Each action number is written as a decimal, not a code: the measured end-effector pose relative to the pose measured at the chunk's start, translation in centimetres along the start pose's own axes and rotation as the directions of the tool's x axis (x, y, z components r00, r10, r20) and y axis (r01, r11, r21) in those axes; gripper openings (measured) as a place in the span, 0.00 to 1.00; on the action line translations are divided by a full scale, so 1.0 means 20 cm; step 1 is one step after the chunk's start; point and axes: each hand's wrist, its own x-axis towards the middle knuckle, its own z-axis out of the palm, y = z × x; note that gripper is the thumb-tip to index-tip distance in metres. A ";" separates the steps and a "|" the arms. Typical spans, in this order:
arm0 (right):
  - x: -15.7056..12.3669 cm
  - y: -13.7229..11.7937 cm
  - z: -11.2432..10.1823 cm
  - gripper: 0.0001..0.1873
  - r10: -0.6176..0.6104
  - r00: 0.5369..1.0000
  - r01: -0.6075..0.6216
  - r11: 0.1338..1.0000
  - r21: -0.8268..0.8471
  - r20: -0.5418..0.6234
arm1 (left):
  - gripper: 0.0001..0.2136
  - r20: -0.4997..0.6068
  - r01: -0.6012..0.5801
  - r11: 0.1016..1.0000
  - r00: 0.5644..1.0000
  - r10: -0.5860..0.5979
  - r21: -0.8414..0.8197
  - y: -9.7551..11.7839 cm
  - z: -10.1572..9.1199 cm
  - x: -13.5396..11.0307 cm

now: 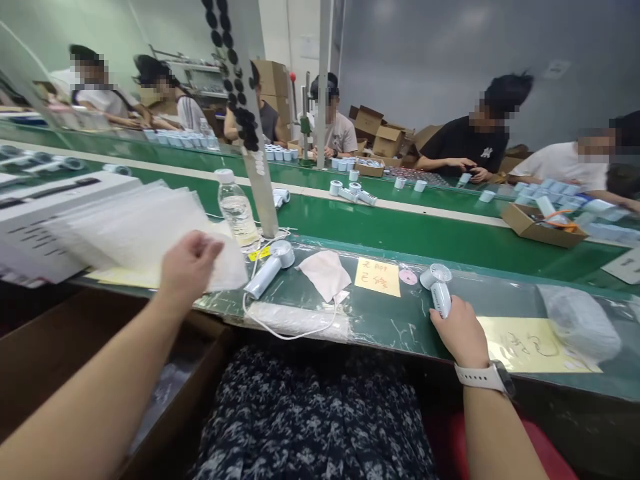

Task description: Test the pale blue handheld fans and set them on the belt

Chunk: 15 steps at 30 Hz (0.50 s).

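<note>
My right hand (461,328), with a watch on its wrist, is wrapped around the handle of a light-blue handheld fan (440,287), its round head pointing away from me. My left hand (190,267) is closed, pinching the near edge of a frosted plastic bag (227,263) from a fanned stack of bags (135,227). Between my hands lie a second handheld fan (270,270) beside a white cable (290,338), a pale pink cloth (326,275) and a yellow note (377,277) with handwriting.
A water bottle (237,210) stands by a metal post (250,133). Right of me are a bagged bundle (580,323) and a yellow paper (520,343). A green conveyor (400,233) carries several fan parts. Co-workers sit beyond it. An open cardboard box (200,340) is below left.
</note>
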 end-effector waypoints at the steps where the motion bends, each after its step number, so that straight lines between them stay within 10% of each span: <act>1: -0.02 -0.03 0.00 0.17 -0.020 0.999 0.019 1.000 0.019 0.035 | 0.10 0.056 -0.037 0.999 0.998 0.038 -0.027 0.03 0.04 -0.04; 6: -0.11 -0.20 0.01 0.18 -0.196 0.958 0.142 0.959 0.246 0.210 | 0.07 0.439 -0.120 0.963 0.871 0.219 -0.242 0.16 0.36 -0.27; 15: -0.46 -0.45 0.11 0.25 -0.465 0.875 0.248 0.669 0.701 0.135 | 0.02 0.653 -0.032 0.902 0.678 0.337 -0.431 0.18 0.64 -0.40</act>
